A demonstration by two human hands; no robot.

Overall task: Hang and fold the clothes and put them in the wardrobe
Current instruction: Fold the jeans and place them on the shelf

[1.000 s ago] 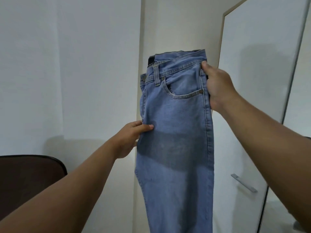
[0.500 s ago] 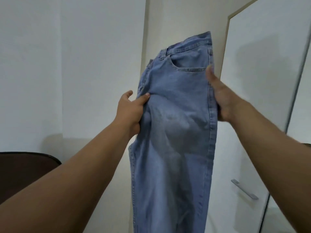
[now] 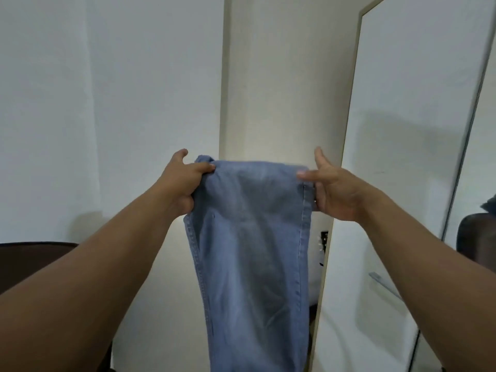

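Folding step under way, by the look of it: jeans (image 3: 252, 237) held up at chest height in front of the white wall (image 3: 107, 103), doubled over at the top so a smooth fold line runs between the two hands, waistband out of sight, presumably hanging behind. Left hand (image 3: 185, 181) at the left end of that fold, thumb laid over the front of the denim, the lower fingers tucked behind and gripping, forefinger lifted clear. Right hand (image 3: 332, 189) at the right end, thumb pressed on the front near the side seam, fingers behind the cloth, forefinger sticking up loose – a pinch rather than a full fist. Rest of the jeans hanging straight down between the forearms and out of the bottom of the picture. Wardrobe door (image 3: 402, 157) just to the right, standing ajar, a pale handle (image 3: 383, 285) low on it; dark chair back (image 3: 32, 261) low at the left. No worktop in view. Next move, most likely: another fold, bringing the hanging length up to the fold line, both edges kept level so the seams stay matched – calls for an even lift from both hands, no slack on one side, then a turn right toward the wardrobe. Inside of the wardrobe not visible, so shelf or rail cannot be told
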